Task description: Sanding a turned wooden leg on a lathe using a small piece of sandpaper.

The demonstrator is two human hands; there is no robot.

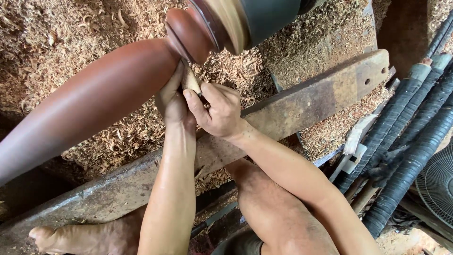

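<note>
I sit at a wood lathe, looking down. A long reddish-brown spindle runs from near left up to a bead by the chuck at the far middle. My left hand and right hand meet just under that bead, fingers clamped together on a small pale piece, perhaps sandpaper, pressed to the neck. I judge light, even pressure works best, forearms braced near the rusty tool rest. Shavings lie everywhere.
</note>
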